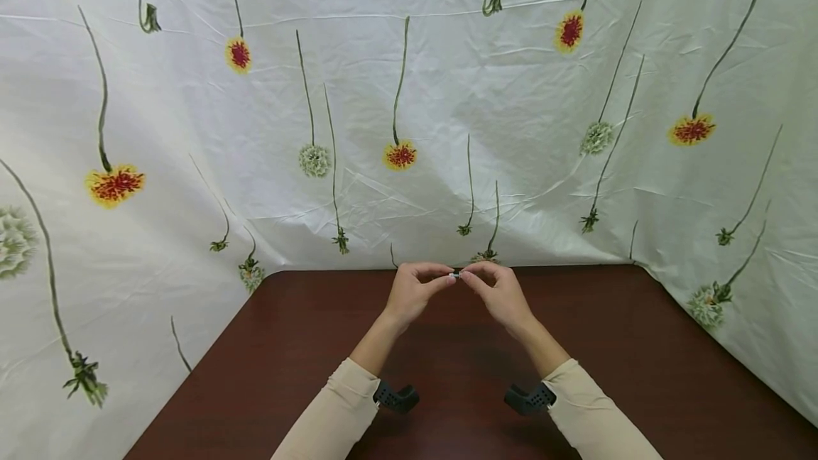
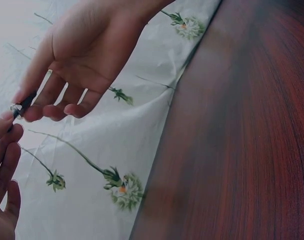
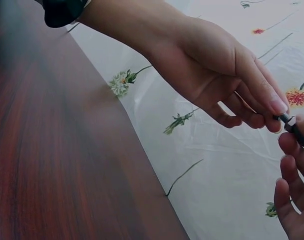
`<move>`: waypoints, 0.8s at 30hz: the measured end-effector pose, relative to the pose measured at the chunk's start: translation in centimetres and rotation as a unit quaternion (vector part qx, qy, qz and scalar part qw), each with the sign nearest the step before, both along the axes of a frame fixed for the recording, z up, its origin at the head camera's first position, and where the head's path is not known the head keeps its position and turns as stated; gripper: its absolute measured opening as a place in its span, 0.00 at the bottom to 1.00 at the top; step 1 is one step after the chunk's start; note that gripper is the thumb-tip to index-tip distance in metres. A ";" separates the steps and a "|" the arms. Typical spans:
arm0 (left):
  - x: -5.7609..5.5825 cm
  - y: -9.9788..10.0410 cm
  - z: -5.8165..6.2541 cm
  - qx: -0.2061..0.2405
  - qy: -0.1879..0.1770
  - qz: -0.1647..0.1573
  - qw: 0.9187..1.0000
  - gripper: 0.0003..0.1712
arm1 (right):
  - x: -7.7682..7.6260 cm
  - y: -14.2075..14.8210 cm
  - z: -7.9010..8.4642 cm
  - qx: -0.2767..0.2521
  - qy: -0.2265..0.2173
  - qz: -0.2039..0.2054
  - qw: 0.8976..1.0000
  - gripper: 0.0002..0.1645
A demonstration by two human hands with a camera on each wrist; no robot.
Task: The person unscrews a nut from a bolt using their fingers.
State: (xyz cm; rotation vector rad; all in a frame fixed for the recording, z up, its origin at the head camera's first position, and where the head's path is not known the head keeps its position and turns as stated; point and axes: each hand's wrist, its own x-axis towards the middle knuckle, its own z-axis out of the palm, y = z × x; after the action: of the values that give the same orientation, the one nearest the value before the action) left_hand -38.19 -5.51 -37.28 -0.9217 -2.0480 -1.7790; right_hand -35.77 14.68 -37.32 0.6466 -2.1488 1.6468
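My left hand point(image 1: 407, 298) and right hand point(image 1: 505, 298) meet near the far table edge, both pinching one small bolt point(image 3: 284, 118) between them. The bolt's thread shows in the right wrist view, gripped at one end by the left thumb and fingers. Beside the thread sits a shiny, nut-like metal part point(image 3: 291, 123). A dark end piece point(image 2: 27, 100) is held between the right thumb and fingers. The fingertips cover much of both ends, so the full shape of the bolt and dark piece is hidden.
Below the hands lies a dark reddish-brown table point(image 1: 307, 346). A white cloth with printed flowers point(image 1: 358, 105) hangs behind it and along both sides. Each wrist wears a black device point(image 1: 397, 399).
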 end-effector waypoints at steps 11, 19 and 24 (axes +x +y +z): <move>0.0 0.0 -0.2 -0.003 -0.003 0.002 1.000 0.07 | 0.2 0.1 0.0 0.005 0.001 0.012 1.000 0.12; 0.1 0.1 -0.1 0.005 -0.008 -0.002 1.000 0.08 | -0.1 0.2 -0.2 0.001 0.014 0.016 1.000 0.10; 0.2 0.2 0.0 0.007 -0.011 0.001 1.000 0.09 | 0.0 0.2 0.0 0.006 -0.002 0.012 1.000 0.12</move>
State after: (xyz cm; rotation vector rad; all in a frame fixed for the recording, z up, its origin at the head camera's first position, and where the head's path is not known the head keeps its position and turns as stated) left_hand -38.00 -5.33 -37.25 -0.8989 -2.0466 -1.8071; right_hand -35.79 14.83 -37.29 0.6761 -2.1636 1.6504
